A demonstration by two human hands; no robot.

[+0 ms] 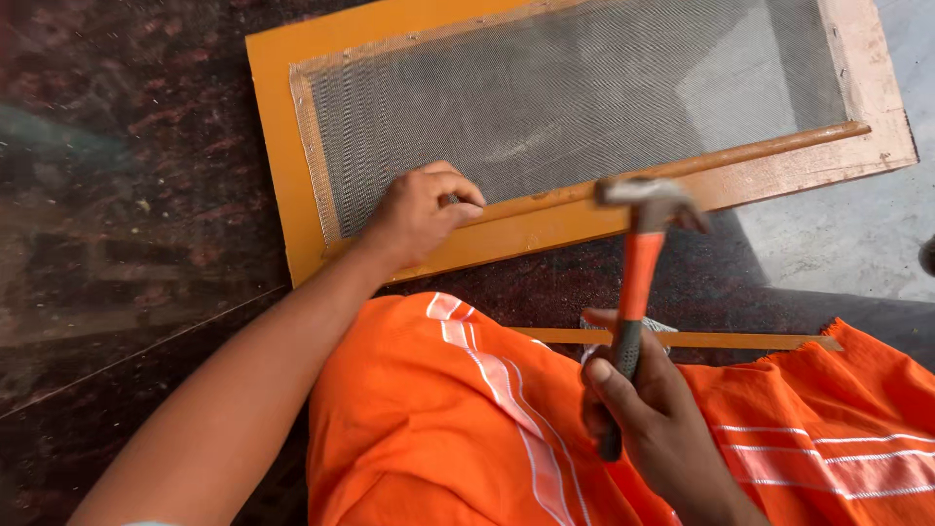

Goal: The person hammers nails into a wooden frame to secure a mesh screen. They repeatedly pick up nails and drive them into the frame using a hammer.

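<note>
1. Dark, reddish polished stone flooring (127, 195) fills the left side of the view, with a paler grey floor (857, 244) at the right.
2. On the floor a yellow-painted wooden frame (278, 117) is laid flat, with grey wire mesh (584, 88) stretched across its opening.
3. The left hand (421, 212) is rested on the frame's near rail, its fingertips pinched together at the mesh edge; what is pinched cannot be told.
4. A thin wooden batten (740, 156) is laid along that rail.
5. A claw hammer (638, 282) with an orange-and-black handle is gripped in the closed right hand (648, 409), its steel head raised just above the batten.
6. Orange striped cloth (438, 419) is draped over the lap, and a second thin strip (721, 340) is laid beyond it.
</note>
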